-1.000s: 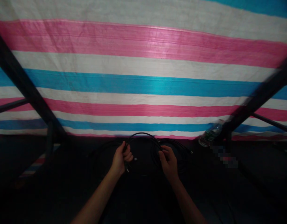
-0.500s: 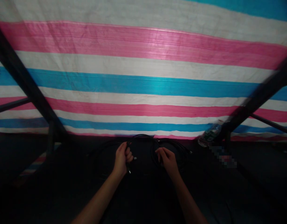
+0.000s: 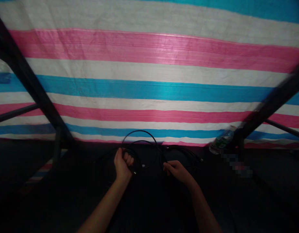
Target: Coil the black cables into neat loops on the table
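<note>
A thin black cable (image 3: 140, 131) arches in loops between my two hands, over a dark surface. My left hand (image 3: 123, 164) is closed round part of it, with a small metal-tipped plug (image 3: 135, 172) poking out below the fingers. Beside that hand shows another light connector end (image 3: 143, 166). My right hand (image 3: 176, 170) pinches the cable loops between thumb and fingers. Behind it lies more coiled black cable (image 3: 185, 149) with a pale tip at its right end. The dark surface hides where the strands run lower down.
A striped pink, blue and white sheet (image 3: 149, 90) hangs in front. Dark slanted bars stand at left (image 3: 35, 87) and right (image 3: 268, 108). A clear plastic bottle with a green label (image 3: 221, 141) leans at the right, beside a pixelated patch.
A loop of cable has risen higher between the hands. My left hand has shifted slightly left and my right hand slightly right and down. The view has moved a little.
</note>
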`<state>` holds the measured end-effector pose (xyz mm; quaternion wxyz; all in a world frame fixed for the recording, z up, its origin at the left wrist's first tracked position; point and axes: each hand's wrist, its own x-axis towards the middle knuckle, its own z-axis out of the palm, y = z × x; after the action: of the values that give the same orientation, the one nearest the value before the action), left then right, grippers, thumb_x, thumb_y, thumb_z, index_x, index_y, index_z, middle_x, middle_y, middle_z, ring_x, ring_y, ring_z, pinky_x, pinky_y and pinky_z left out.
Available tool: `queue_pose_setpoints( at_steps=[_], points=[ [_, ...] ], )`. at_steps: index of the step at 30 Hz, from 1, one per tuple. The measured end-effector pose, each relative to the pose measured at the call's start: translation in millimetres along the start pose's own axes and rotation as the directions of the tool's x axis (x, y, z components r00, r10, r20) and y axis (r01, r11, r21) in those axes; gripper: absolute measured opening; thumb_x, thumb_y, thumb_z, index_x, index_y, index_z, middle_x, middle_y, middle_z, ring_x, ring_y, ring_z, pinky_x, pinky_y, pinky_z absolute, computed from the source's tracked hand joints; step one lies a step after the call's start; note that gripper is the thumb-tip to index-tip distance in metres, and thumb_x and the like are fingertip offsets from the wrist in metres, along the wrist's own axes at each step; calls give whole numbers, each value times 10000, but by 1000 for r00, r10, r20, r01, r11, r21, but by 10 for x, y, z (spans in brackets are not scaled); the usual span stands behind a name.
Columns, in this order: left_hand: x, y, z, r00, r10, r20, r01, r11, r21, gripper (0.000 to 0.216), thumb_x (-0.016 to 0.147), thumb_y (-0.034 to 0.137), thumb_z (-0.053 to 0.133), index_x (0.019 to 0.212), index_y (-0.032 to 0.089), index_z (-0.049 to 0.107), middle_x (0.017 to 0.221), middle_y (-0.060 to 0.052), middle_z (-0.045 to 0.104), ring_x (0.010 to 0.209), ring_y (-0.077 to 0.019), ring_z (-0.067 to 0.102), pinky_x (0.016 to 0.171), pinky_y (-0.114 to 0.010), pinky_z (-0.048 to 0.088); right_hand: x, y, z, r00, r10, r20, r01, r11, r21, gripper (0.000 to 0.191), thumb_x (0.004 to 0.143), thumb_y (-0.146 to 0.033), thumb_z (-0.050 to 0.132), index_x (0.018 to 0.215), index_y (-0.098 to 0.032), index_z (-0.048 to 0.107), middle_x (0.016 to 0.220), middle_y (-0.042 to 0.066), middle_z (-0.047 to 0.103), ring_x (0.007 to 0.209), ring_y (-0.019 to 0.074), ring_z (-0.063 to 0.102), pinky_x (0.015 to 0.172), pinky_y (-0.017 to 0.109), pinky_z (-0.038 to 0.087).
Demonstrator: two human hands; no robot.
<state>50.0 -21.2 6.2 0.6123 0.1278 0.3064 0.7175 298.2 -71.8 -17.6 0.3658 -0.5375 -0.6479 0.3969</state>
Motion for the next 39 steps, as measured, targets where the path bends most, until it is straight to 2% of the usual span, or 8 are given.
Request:
queue_pose_setpoints(
  at_steps=[4,10,14,18,22,32,36,39],
  points=[
    [-98,-121,17,993,-37,108,25,993,116,389,758,479,736,732,176,495,455,128,261,345,-21,185,361,-170,133,5,-58,101,994,-12,-106,38,969,244,591,863,-665,493,625,-148,651,458,-50,367,441,83,313,453,228,221],
    [-261,-270,22,981,-126,149,119,991,56,490,761,464,747,643,200,352,454,129,226,349,-25,165,364,-184,141,-58,-186,361,1000,-22,13,9,791,612,565,853,-660,518,579,-170,578,412,-81,279,393,73,254,449,243,242],
    [-192,-185,11,970,-241,44,244,967,-80,484,787,436,717,638,207,318,440,131,191,340,-31,124,363,-208,84,-54,-243,347,996,-88,24,63,856,512,436,850,-542,611,643,-158,609,497,-25,480,483,102,433,508,247,329],
    [-112,-97,9,982,-184,32,187,974,-131,503,800,412,703,632,211,274,446,127,179,343,-34,118,370,-225,68,-12,-247,356,994,-105,-20,105,941,322,386,850,-518,625,691,-167,603,645,7,602,616,130,539,603,251,414],
    [-177,-166,2,987,-155,52,159,982,-102,514,791,443,709,634,211,278,450,127,183,344,-35,119,374,-221,82,-15,-247,499,996,-86,26,74,948,310,393,889,-550,554,896,-168,645,727,24,653,621,142,581,588,259,450],
    [-462,-447,17,987,-69,143,80,994,-72,447,818,481,688,660,196,382,520,95,278,417,-55,262,446,-231,309,-4,-212,765,958,34,-284,112,870,481,450,894,-615,503,796,-186,597,705,16,608,640,154,589,625,277,476],
    [-503,-471,26,986,-116,118,128,987,-94,461,801,494,691,668,206,356,548,82,306,469,-79,358,489,-250,376,-8,-196,911,975,-48,-217,145,878,456,371,821,-562,649,853,-194,617,785,16,611,742,168,596,707,293,501],
    [-518,-460,19,982,-158,108,167,982,-83,476,776,529,696,685,212,353,558,76,309,494,-91,397,461,-232,359,-31,-199,948,989,-37,-144,104,861,499,347,871,-541,593,891,-195,617,785,15,605,673,156,597,593,276,497]
  ],
)
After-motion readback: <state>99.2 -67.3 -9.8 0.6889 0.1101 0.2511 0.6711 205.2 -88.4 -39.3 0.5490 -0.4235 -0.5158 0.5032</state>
